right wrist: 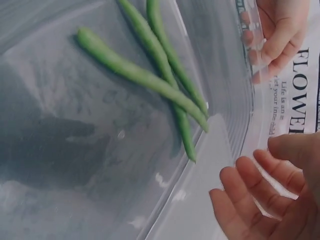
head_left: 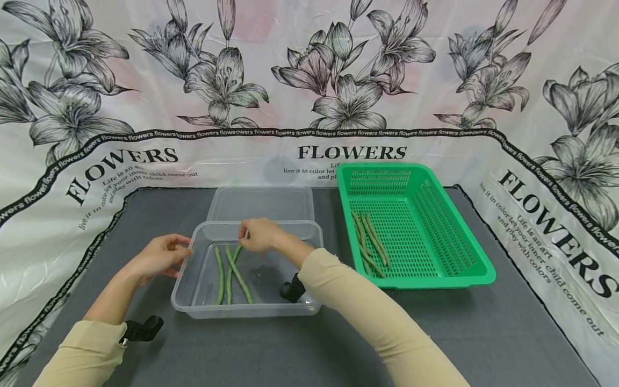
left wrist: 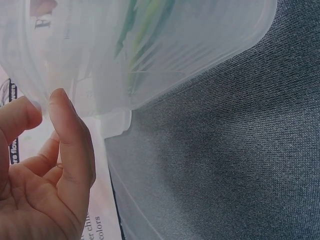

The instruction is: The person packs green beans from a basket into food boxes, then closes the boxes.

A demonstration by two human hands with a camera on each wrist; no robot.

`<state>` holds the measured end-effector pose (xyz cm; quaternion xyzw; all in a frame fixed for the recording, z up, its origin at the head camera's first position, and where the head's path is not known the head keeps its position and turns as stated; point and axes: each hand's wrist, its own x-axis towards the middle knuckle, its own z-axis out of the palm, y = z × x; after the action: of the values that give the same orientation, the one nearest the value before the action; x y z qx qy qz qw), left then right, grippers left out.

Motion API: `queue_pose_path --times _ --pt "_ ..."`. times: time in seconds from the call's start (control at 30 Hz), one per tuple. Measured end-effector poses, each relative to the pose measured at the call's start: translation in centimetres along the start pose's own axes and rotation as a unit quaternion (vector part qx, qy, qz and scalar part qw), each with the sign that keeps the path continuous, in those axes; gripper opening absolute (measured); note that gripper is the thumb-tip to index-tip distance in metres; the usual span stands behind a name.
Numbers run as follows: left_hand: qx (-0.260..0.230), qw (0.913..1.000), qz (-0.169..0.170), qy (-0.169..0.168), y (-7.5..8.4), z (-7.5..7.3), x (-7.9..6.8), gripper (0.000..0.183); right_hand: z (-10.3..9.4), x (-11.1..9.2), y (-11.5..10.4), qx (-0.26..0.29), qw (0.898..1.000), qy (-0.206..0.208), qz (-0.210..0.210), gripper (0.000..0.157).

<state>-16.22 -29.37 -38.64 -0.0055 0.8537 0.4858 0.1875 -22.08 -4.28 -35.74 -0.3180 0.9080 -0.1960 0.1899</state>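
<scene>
Holding nothing in right hand (head_left: 261, 235), with fingers loosely parted. Could jostle three green beans (right wrist: 145, 84) in clear container (head_left: 261, 311) by dipping wrist camera (head_left: 292, 291); could skid container by nudging with left hand (head_left: 162, 257), with fingers slightly parted.

White fabric backdrop (head_left: 237, 161), black line-drawn lilies (head_left: 348, 102), bold "FLOWERS" lettering (head_left: 352, 152); dark grey tabletop (head_left: 232, 355)
</scene>
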Motion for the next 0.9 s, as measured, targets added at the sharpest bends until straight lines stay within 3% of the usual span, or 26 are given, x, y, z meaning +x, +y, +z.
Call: queue_pose_path --times 0.37,0.9 --pt "0.001 1.0000 -0.002 0.002 0.0 0.0 0.0 0.051 -1.9 -0.6 1.4 -0.079 0.995 0.047 -0.027 0.014" --pt "0.003 1.0000 -0.002 -0.004 0.2 0.0 -0.1 0.051 -7.4 -1.8 4.0 -0.069 0.993 0.093 -0.036 0.017"
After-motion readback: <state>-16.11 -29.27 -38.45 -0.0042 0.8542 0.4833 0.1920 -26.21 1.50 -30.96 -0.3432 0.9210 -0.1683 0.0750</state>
